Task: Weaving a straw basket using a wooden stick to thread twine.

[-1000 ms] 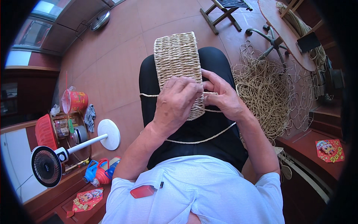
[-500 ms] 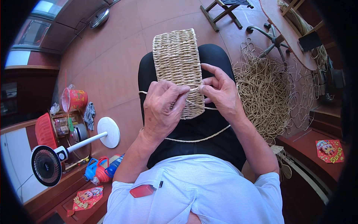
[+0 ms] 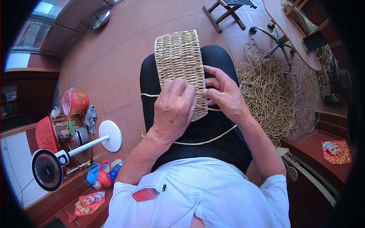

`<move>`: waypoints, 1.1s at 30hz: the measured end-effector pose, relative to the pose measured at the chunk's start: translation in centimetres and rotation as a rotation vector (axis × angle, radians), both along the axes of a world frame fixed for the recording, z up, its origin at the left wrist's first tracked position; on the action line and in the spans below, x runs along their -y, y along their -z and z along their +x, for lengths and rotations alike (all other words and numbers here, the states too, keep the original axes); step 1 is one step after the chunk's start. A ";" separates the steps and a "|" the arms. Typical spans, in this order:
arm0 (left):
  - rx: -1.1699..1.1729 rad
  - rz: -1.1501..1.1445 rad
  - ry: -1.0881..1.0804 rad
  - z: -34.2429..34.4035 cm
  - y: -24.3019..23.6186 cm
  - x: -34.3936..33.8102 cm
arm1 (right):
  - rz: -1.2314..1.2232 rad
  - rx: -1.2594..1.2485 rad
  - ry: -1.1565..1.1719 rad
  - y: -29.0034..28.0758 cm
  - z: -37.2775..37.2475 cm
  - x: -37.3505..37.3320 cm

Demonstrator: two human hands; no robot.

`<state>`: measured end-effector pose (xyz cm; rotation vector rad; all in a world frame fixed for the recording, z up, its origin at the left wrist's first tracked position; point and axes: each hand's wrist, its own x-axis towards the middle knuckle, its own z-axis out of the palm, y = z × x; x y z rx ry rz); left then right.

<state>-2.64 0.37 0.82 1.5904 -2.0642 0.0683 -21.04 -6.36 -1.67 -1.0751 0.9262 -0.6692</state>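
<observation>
A long, pale woven straw piece [image 3: 177, 51] lies lengthwise over my dark-trousered lap [image 3: 218, 57]. My left hand [image 3: 173, 108] is on its lower part, fingers curled; what they pinch is hidden. My right hand [image 3: 228, 97] grips the piece's right edge, thumb near the top surface and fingers along the side. A loose pale cord [image 3: 149, 94] runs out to the left; another length [image 3: 211, 138] droops across my lap below the piece.
A big heap of cord [image 3: 270, 102] lies on the floor at right, near a wheeled chair base [image 3: 279, 41] and wooden folding stool [image 3: 228, 15]. At left stand a fan [image 3: 47, 169], red bucket [image 3: 76, 102], red plastic basin [image 3: 45, 135] and coloured jugs [image 3: 102, 173].
My left hand first drew down-left, pinching cord in view, then moved back onto the piece with fingers curled over it. My right thumb shifted up and left toward the piece's edge.
</observation>
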 end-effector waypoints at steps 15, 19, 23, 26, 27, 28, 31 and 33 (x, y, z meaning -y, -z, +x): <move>0.146 0.016 0.188 1.3 0.0 0.3 | 0.023 0.052 -0.045 0.3 -0.3 0.2; 0.197 0.007 0.167 0.7 -0.3 0.1 | -0.003 0.010 -0.069 0.5 -0.4 0.3; 0.200 0.082 0.153 0.3 -0.8 0.3 | -0.014 0.030 -0.083 0.7 -0.7 0.5; -0.058 0.141 0.099 0.3 -0.8 0.7 | 0.005 0.093 -0.097 0.9 -0.9 0.7; -0.057 0.142 0.102 0.3 -0.8 0.8 | 0.027 0.128 -0.104 0.9 -1.1 0.7; -0.136 0.148 0.073 0.3 -0.7 0.9 | 0.056 0.152 -0.110 1.0 -1.2 0.7; -0.208 0.123 0.052 0.1 -0.2 1.0 | 0.018 0.128 -0.136 0.8 -1.5 0.8; -0.197 0.091 0.058 0.1 0.0 1.1 | 0.011 0.127 -0.145 0.7 -1.5 1.0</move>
